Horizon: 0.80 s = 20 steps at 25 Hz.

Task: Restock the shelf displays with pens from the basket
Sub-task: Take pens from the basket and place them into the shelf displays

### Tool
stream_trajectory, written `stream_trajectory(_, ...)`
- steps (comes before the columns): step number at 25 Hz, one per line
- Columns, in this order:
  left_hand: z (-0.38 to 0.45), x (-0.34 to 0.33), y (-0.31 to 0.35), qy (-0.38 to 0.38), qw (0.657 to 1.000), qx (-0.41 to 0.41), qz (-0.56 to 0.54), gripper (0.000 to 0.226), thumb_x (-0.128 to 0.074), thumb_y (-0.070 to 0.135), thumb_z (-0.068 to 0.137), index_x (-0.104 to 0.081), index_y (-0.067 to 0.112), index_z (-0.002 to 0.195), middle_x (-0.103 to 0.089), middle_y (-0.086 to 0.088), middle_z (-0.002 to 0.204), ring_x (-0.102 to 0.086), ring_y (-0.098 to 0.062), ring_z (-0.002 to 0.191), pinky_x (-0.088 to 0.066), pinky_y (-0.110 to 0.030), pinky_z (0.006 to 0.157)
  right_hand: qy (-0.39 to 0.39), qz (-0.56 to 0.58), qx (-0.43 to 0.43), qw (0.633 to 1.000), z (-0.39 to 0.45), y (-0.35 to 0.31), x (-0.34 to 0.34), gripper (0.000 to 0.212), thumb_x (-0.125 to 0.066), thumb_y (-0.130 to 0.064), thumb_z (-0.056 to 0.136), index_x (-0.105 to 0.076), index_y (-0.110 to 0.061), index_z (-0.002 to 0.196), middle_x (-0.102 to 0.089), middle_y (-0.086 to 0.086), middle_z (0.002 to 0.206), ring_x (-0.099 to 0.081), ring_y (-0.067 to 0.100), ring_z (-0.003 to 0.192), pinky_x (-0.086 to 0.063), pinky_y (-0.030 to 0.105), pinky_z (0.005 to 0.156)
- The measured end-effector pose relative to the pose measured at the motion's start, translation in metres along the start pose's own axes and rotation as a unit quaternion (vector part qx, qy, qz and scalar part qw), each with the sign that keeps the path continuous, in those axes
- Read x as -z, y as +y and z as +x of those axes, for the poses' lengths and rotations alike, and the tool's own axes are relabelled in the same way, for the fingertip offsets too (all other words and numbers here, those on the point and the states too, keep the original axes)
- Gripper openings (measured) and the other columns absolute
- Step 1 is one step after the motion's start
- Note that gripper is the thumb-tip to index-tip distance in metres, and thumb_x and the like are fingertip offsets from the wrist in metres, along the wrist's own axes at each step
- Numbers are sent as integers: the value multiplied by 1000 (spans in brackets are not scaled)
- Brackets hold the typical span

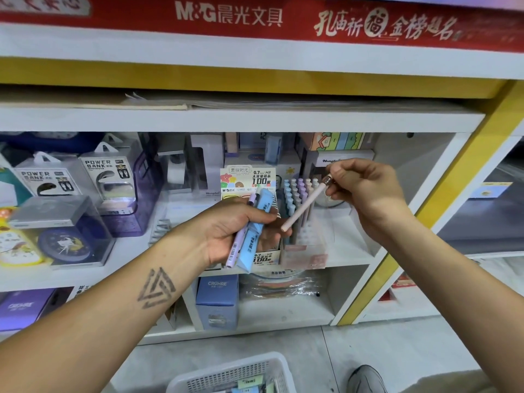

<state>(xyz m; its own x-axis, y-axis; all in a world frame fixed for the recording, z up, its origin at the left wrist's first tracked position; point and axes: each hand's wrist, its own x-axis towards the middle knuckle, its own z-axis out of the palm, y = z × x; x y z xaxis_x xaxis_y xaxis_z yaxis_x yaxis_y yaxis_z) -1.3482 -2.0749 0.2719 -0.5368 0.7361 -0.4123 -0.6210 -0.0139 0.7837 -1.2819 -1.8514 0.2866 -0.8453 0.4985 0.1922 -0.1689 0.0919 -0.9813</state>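
Spanning the whole view, the white shelf unit (241,120) carries a red brand banner (255,15) along its top edge and yellow trim down the right side. On the middle shelf, between the two hands, stands the pen display (297,211), a stepped rack of pastel-capped pens in blue, lilac and pink rows; its lower front is partly covered by the left hand and what it holds. To the left of it sit the power bank boxes (71,180) and a clear case with a dark blue alarm clock (63,245). On the floor below, the white basket (226,373) is cut off by the bottom edge, and only scraps of its contents show. A grey shoe (365,378) is beside it.

The left hand (238,231), palm up in front of the display, has its fingers curled around a blue triangular box (255,234) and a lilac pen (241,234) lying side by side. The right hand (365,188), raised to the right of the display, pinches a pink pen (303,208) at its metal upper end between thumb and fingertips; the pen slants down and to the left, its lower end close to the left hand's fingers, in front of the pastel rows. Whether it touches anything there is hard to tell.
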Motion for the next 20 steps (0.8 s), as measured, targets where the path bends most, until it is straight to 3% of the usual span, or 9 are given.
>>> stream_trajectory(5,4,0,-2,31,999,-2,22,9,-58,-7,91,-61,1,94,-70,-23,84,-71,-30,73,-55,-26,49,48,-51,73,995,3,2,5,10,-64,-2,93,-70,-9,89,-69,5,61,-63,15,52,-55,24,56)
stream_trajectory(7,5,0,-1,30,999,-2,24,11,-60,-6,90,-60,2,98,-67,-18,80,-67,-24,66,-50,-23,44,56,-118,93,987,6,5,7,18,-64,-2,94,-70,-17,85,-69,3,62,-63,14,52,-54,24,57)
stream_trajectory(9,5,0,-1,18,1000,1,11,11,-61,-2,90,-58,3,98,-63,-14,74,-59,-17,58,-45,-19,42,30,-257,130,957,6,12,6,17,-64,-6,95,-71,-18,86,-70,3,66,-67,16,59,-56,30,62)
stream_trajectory(12,6,-1,-2,9,1000,-1,-5,14,-62,4,90,-56,4,102,-60,-12,74,-52,-14,53,-39,-16,40,-30,-415,229,880,-3,24,0,10,-61,-10,97,-71,-8,96,-71,5,77,-68,25,72,-58,42,70)
stream_trajectory(16,6,-1,-1,-10,1000,8,-28,13,-51,7,92,-59,0,100,-60,-14,78,-50,-14,56,-39,-16,42,-83,-464,293,832,-6,24,1,12,-60,-7,96,-69,-2,92,-69,11,80,-64,33,74,-53,48,66)
stream_trajectory(20,5,-2,-1,-20,999,-9,-25,17,-50,3,95,-59,-2,108,-66,-18,80,-54,-16,55,-41,-17,41,-93,-476,298,822,-5,25,2,9,-60,-3,94,-68,-2,91,-67,11,78,-64,33,71,-54,48,65)
